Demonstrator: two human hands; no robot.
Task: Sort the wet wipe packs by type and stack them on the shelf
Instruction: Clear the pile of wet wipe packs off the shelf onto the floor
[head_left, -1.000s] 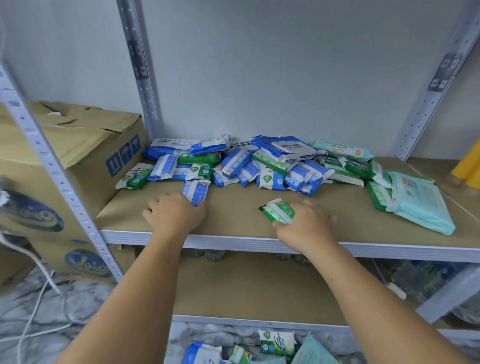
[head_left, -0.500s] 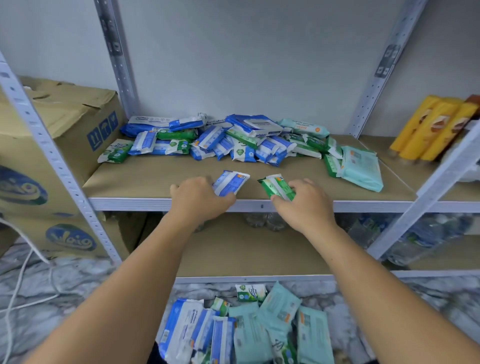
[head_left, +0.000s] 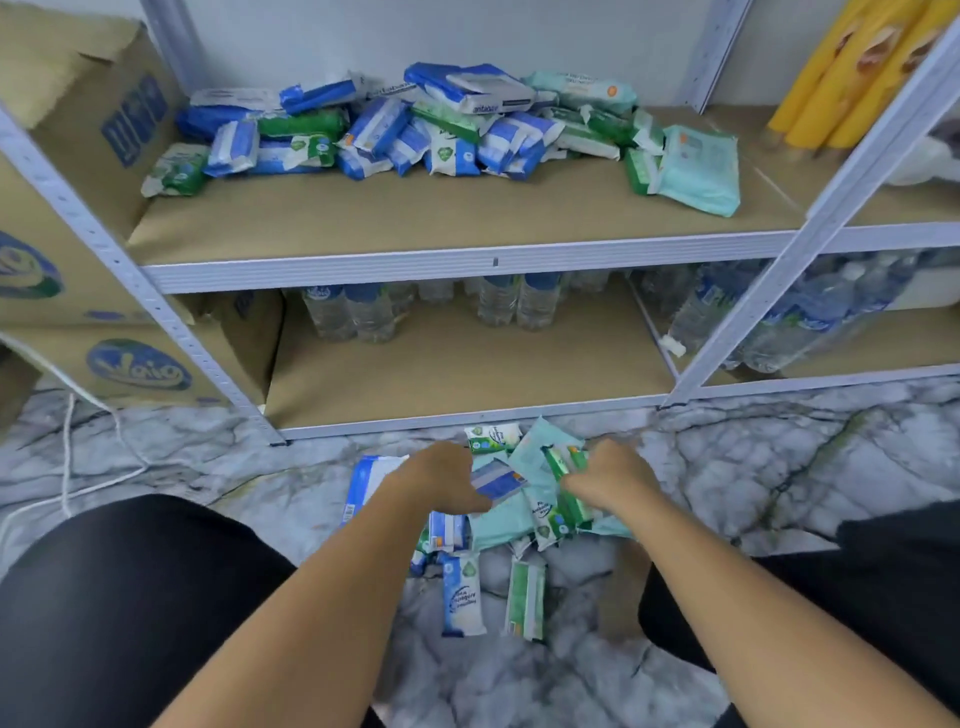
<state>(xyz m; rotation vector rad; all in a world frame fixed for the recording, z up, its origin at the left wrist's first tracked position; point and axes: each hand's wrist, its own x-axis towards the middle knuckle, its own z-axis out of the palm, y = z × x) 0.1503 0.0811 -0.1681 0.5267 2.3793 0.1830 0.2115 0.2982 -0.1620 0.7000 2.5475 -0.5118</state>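
Both hands are low over the pile of packs on the floor, right in front of the bottom shelf edge. The left hand grips a blue pack, thumb under it, with its long axis running roughly side to side. The right hand is clenched on a green pack, which lies more fore and aft (some blur here, so I can't read finger placement finely). The pile sits directly beneath and between the hands. The blue packs lie more to the left side and the pale teal and green ones to the right, so each hand is nearer its own colour. Two loose packs, one blue-white and one green, lie closer to my knees, both pointing away from me. The target shelf is up and ahead, well apart from the hands. It has bare board along the front and an unsorted heap pushed to the back. My read is that sorting has barely started. The floor is marbled grey. Water bottles stand on the lower shelf, a cardboard box is at left, and a white cable trails beside it.
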